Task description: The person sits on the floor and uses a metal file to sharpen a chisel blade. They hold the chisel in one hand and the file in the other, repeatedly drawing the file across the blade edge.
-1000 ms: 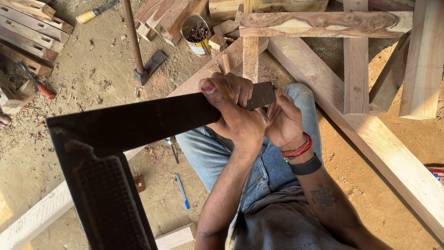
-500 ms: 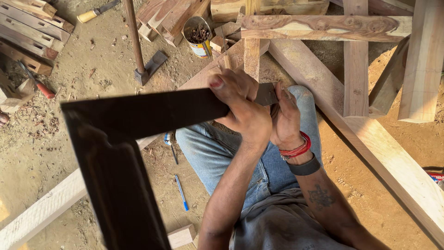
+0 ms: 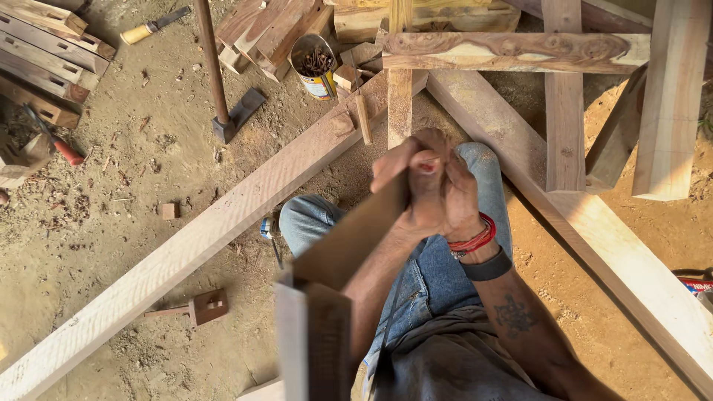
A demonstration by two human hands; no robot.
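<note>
Hands (image 3: pixel 431 186) clasp try square (image 3: pixel 327 297) above knees

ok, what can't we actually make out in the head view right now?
- Try square: motion-blurred; its stock runs off the bottom edge.
- Left hand and right hand: clasped together and blurred, so the exact grip on the blade is unclear.
- Tin can: contents too small to tell; rusty nails or screws.
- Long handle of the floor tool: cut off by the top edge.
- Red-handled tool: partly hidden among the wood at left.

Blurred square (image 3: pixel 327 297), bottom cut off
</note>
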